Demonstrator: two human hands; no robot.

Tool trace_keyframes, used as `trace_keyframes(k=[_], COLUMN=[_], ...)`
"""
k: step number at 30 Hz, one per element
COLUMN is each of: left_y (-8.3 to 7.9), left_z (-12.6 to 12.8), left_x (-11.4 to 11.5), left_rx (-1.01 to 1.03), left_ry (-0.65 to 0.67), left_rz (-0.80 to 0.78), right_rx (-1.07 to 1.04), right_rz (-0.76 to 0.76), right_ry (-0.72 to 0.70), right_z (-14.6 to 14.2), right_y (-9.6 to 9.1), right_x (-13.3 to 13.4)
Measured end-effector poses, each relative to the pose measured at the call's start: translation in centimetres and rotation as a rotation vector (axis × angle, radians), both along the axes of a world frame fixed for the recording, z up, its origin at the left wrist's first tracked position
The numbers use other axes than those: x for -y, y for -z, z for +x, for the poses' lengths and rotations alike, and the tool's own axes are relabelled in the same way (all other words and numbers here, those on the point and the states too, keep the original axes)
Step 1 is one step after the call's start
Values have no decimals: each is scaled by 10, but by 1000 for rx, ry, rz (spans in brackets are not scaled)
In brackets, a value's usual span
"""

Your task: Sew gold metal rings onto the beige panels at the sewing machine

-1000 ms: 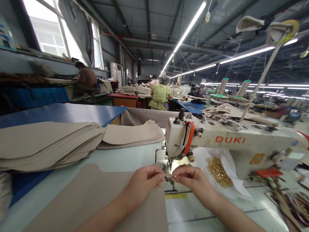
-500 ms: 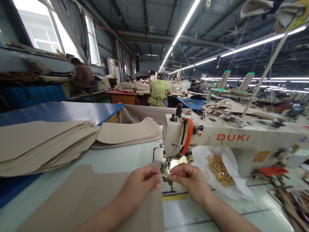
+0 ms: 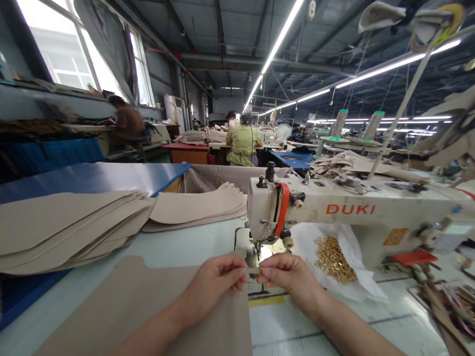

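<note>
In front of the sewing machine's needle area, my left hand (image 3: 222, 274) pinches a short, narrow beige strip (image 3: 253, 271). My right hand (image 3: 287, 274) is closed at the strip's other end, on a small gold-coloured metal piece (image 3: 260, 271) largely covered by the fingertips; its exact shape is hidden. Under my left hand and forearm lies a large beige panel (image 3: 148, 301), flat on the table. The sewing machine (image 3: 315, 202), white with an orange lever guard, stands just beyond my hands with its lamp lit.
Right of the needle, gold metal fittings (image 3: 334, 259) lie heaped on a white plastic bag (image 3: 365, 284). Stacked beige panels (image 3: 74, 222) and a second pile (image 3: 196, 205) sit at the left. Strips (image 3: 438, 301) hang at the right. A person in a yellow-green top (image 3: 244, 143) sits ahead.
Both hands stay in nearly the same place, still pinching. The strip and a bit of gold metal show a little more between the fingertips. The view has shifted slightly.
</note>
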State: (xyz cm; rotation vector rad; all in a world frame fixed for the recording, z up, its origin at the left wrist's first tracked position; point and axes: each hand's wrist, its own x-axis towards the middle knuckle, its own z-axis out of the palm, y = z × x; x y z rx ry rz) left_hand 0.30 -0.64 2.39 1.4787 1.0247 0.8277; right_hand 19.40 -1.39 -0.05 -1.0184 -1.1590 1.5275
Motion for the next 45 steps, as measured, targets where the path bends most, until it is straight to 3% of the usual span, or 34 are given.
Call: trace_keyframes(k=[13,21,28,33,37,45], left_y=[6,7,5,0,-1,5], left_z=[-2,-1,2,-1,-2,1], left_x=[-2,-3,-1,0,1,-3], left_rx=[88,127,115,242,276,215], left_ry=[21,-1,-13,-114,-102,-62], left_rz=[-107,-114,-135,-280,-374,-357], right_rx=[-92,45,60,-9,-78,-63], right_rz=[-48,156,56,-42,-32,19], right_ry=[-77,-3,-71,-51,-30,-88], right_z=[-1,-7,-15,-21,-25,-25], right_y=[-3,5,0,-6,-3,4], right_x=[3,4,-6,-9,-9,-11])
